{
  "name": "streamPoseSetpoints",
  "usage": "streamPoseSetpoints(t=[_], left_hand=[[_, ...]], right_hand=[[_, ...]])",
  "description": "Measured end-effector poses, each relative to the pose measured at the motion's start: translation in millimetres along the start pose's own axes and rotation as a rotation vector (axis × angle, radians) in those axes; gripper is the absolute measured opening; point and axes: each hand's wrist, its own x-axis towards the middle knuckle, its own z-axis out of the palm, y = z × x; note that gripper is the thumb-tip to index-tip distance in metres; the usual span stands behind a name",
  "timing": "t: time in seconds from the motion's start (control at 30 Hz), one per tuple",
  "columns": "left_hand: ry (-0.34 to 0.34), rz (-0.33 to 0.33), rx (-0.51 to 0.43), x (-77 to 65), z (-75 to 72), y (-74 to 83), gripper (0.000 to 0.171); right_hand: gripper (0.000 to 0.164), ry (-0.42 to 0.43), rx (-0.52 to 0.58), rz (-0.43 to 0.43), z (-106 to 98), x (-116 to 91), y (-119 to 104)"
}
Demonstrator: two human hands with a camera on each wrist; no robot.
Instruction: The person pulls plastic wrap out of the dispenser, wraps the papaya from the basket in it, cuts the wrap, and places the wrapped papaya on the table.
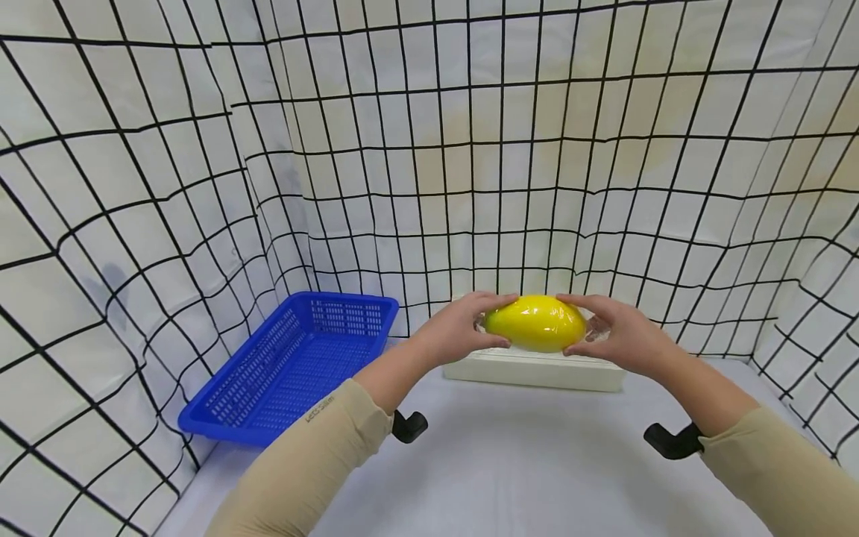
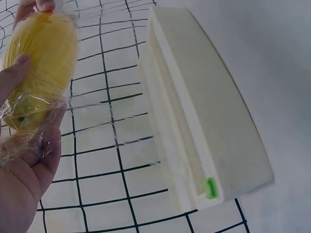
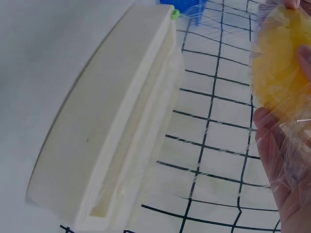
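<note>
A yellow mango [image 1: 535, 323], greenish at its left end, is covered in clear plastic wrap [image 2: 34, 109]. My left hand [image 1: 463, 326] grips its left end, thumb and fingers on opposite sides. At the other end my right hand [image 1: 620, 335] holds it the same way, with loose crumpled film bunched against the palm in the right wrist view. Just below and behind the mango lies a long white cling film dispenser [image 1: 533, 371]. A small green slider [image 2: 211, 188] sits at one end of the dispenser's slot in the left wrist view.
A blue plastic basket [image 1: 244, 432] with perforated walls stands to the left on the white table [image 1: 523, 470]. White cloth with a black grid [image 1: 429, 171] rises behind and on both sides. Black wrist mounts [image 1: 409, 426] stick out below both forearms.
</note>
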Motion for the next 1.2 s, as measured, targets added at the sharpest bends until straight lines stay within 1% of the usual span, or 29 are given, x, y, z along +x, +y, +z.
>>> streamPoseSetpoints(t=[0.17,0.27,0.4,0.5,0.7,0.8,0.9,1.07,1.2], left_hand=[[-0.03,-0.01,-0.001,-15.2,15.6,-2.2,0.068],[-0.051,-0.019,-0.027,-25.4,29.9,-7.6,0.068],[-0.08,-0.061,-0.077,-37.4,50.8,-16.9,0.067],[-0.098,-0.083,-0.091,-42.3,64.6,-24.7,0.067],[-0.13,-0.119,-0.053,-44.3,85.8,-40.7,0.068],[-0.144,-0.149,-0.033,-43.1,95.5,-47.5,0.069],[-0.147,-0.155,0.005,-41.4,104.4,-55.2,0.07],[-0.142,-0.161,0.078,-37.2,113.7,-65.8,0.07],[-0.141,-0.169,0.087,-32.4,119.2,-72.3,0.07]], right_hand=[[0.081,-0.026,-0.039,-0.024,13.2,-14.6,3.4],[0.08,-0.048,-0.063,-0.034,25.1,-23.7,7.8],[0.079,-0.098,-0.058,-0.011,42.2,-34.4,15.7],[0.079,-0.129,-0.04,0.009,54.5,-39.6,22.6],[0.077,-0.161,-0.012,-0.012,78.7,-42.4,40.8],[0.077,-0.165,-0.03,-0.016,89.9,-42.9,50.4],[0.077,-0.171,-0.054,0.0,98.7,-43.1,56.9],[0.08,-0.178,-0.091,0.034,110.8,-40.3,65.8],[0.081,-0.175,-0.137,0.036,118.7,-37.2,71.7]])
